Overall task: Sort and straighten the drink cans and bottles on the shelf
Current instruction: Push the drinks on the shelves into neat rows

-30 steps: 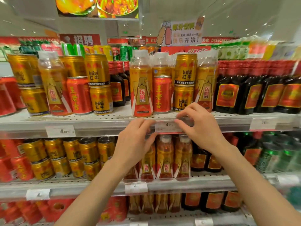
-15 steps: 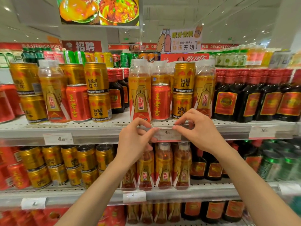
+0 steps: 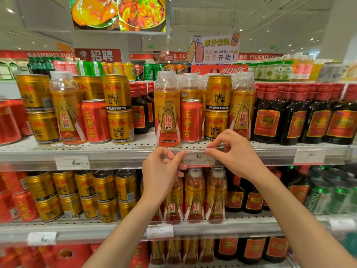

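Compared with half a second earlier, I am keeping both hands on the white paper price tag (image 3: 199,159) at the shelf (image 3: 119,154) edge: left hand (image 3: 161,171) pinching its left end, right hand (image 3: 234,151) pinching its right. Directly above are standing a glossy tapered orange bottle (image 3: 167,113) and a cylindrical red can (image 3: 191,120).

Gold cans (image 3: 117,91) with black bands, red cans (image 3: 191,120) with yellow characters, orange bottles (image 3: 167,117) with clear caps, dark bottles (image 3: 266,117) with red caps and red-gold labels, green cans (image 3: 316,198), white price tag (image 3: 199,158), grey shelf (image 3: 119,157)
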